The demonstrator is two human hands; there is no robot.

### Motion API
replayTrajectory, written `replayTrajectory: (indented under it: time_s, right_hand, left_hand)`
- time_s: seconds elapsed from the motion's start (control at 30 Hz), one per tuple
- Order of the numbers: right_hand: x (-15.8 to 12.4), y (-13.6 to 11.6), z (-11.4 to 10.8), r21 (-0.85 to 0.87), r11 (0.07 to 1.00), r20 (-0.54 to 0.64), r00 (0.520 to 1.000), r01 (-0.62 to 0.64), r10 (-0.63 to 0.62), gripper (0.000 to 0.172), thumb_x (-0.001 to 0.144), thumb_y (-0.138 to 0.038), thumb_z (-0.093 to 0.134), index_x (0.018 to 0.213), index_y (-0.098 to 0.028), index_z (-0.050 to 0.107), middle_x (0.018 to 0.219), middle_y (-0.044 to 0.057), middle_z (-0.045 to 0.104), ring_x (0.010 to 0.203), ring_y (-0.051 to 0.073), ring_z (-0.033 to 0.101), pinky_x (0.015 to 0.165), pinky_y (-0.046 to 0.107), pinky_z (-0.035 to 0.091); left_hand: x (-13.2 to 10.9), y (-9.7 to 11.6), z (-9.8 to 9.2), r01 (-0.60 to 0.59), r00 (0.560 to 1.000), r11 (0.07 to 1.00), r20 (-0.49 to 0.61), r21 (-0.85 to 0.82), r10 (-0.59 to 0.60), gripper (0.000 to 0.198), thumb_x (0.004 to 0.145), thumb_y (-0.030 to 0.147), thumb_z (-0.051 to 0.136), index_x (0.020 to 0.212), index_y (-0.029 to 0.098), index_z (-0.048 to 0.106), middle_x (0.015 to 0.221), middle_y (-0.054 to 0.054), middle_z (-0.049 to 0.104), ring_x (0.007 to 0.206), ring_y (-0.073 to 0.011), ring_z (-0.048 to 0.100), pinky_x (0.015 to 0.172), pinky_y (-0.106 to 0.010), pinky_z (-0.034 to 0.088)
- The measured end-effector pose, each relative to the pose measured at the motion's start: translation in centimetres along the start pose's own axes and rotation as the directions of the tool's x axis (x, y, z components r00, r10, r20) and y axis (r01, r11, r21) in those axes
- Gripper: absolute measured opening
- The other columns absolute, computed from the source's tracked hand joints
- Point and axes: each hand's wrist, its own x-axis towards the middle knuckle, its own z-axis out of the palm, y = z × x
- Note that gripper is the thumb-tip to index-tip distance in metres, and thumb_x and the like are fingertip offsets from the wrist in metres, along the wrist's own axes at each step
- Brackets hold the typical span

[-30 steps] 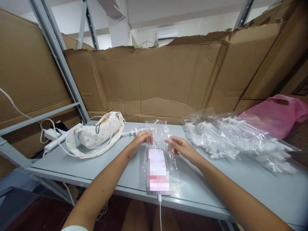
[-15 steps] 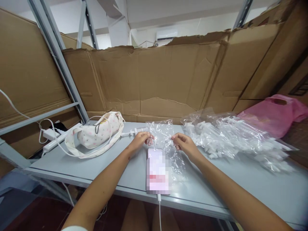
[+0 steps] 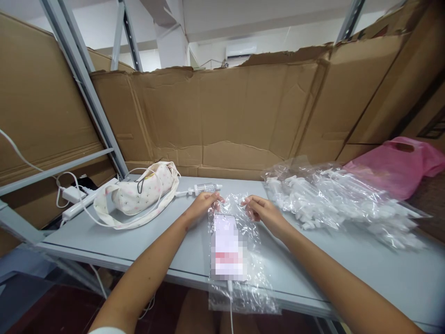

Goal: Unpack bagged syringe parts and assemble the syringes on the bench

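A clear plastic bag [image 3: 257, 283] stretches between my two hands and hangs down toward me, over the phone and past the table's front edge. My left hand [image 3: 207, 204] pinches its upper left corner. At the upper right, my right hand [image 3: 262, 211] has its fingers curled closed on the same bag. Beneath the see-through film lies a phone [image 3: 225, 227], its screen lit and partly blurred, with a white cable [image 3: 231, 301] plugged into its lower end. Just beyond my left hand rests a clear, ribbed cylinder [image 3: 205, 188] with white end pieces.
A white patterned shoulder bag [image 3: 146, 190] lies at the left, near a white power strip [image 3: 86, 199]. Right of my hands, clear bags of white parts [image 3: 323, 195] are heaped before a pink plastic bag [image 3: 389, 162]. Cardboard [image 3: 225, 111] walls off the grey table [image 3: 181, 246].
The clear bag, bunched up beyond the phone before, now hangs down over the phone and the table edge. My right hand has shifted slightly left. The ribbed cylinder is less covered.
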Motion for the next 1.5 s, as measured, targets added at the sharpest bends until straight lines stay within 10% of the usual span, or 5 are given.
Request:
replayTrajectory:
  time_s: [0.6, 0.87, 1.07, 1.27, 1.5]
  right_hand:
    - [1.1, 0.1, -1.1, 0.063, 0.997, -0.217, 0.976, 0.047, -0.032, 0.037, 0.064, -0.055, 0.066, 0.073, -0.019, 0.060, 0.049, -0.005, 0.045, 0.043, 0.008, 0.038, 0.044, 0.023, 0.029]
    - [0.7, -0.1, -0.9, 0.037, 0.999, -0.039, 0.999, 0.014, -0.012, 0.034, 0.065, -0.049, 0.068, 0.062, -0.018, 0.056, 0.052, -0.004, 0.048, 0.043, 0.006, 0.038, 0.043, 0.023, 0.027]
    - [0.9, 0.1, -1.3, 0.128, 0.992, -0.149, 0.989, 0.017, 0.002, 0.033, 0.068, -0.052, 0.065, 0.079, -0.020, 0.062, 0.056, -0.004, 0.048, 0.047, 0.008, 0.042, 0.044, 0.022, 0.029]
    - [0.7, 0.4, -1.2, 0.086, 0.996, 0.051, 0.999, -0.020, 0.015, 0.030, 0.072, -0.047, 0.065, 0.074, -0.018, 0.062, 0.058, -0.002, 0.051, 0.046, 0.006, 0.041, 0.044, 0.022, 0.027]
    - [0.9, 0.3, -1.4, 0.138, 0.990, -0.137, 0.990, 0.009, 0.010, 0.037, 0.072, -0.052, 0.062, 0.087, -0.019, 0.063, 0.062, -0.002, 0.052, 0.050, 0.009, 0.045, 0.046, 0.023, 0.031]
  left_hand:
    - [0.2, -0.2, 0.2, -0.022, 0.999, 0.999, 0.045, 0.026, 0.021, 0.053, 0.077, 0.061, 0.048, 0.078, 0.013, 0.068, 0.055, -0.002, 0.058, 0.049, -0.0101, 0.046, 0.051, -0.024, 0.033]
    - [0.7, -0.5, -0.4, -0.053, 0.991, 0.999, -0.122, -0.008, 0.052, 0.053, 0.076, 0.062, 0.048, 0.084, 0.014, 0.068, 0.054, -0.002, 0.058, 0.047, -0.0095, 0.044, 0.051, -0.024, 0.032]
    - [0.4, -0.2, -0.4, -0.046, 0.997, 0.995, 0.071, 0.083, 0.040, 0.049, 0.073, 0.059, 0.055, 0.075, 0.012, 0.069, 0.054, -0.003, 0.057, 0.048, -0.0095, 0.044, 0.050, -0.023, 0.031]
    - [0.8, -0.4, -0.5, -0.054, 0.995, 0.998, -0.087, 0.037, 0.057, 0.050, 0.075, 0.059, 0.052, 0.079, 0.011, 0.067, 0.053, -0.002, 0.058, 0.045, -0.0085, 0.044, 0.049, -0.023, 0.030]
    - [0.2, -0.2, -0.2, -0.012, 0.997, 0.998, 0.077, 0.069, 0.007, 0.048, 0.074, 0.056, 0.056, 0.086, 0.011, 0.067, 0.057, -0.003, 0.060, 0.048, -0.0088, 0.048, 0.050, -0.022, 0.033]
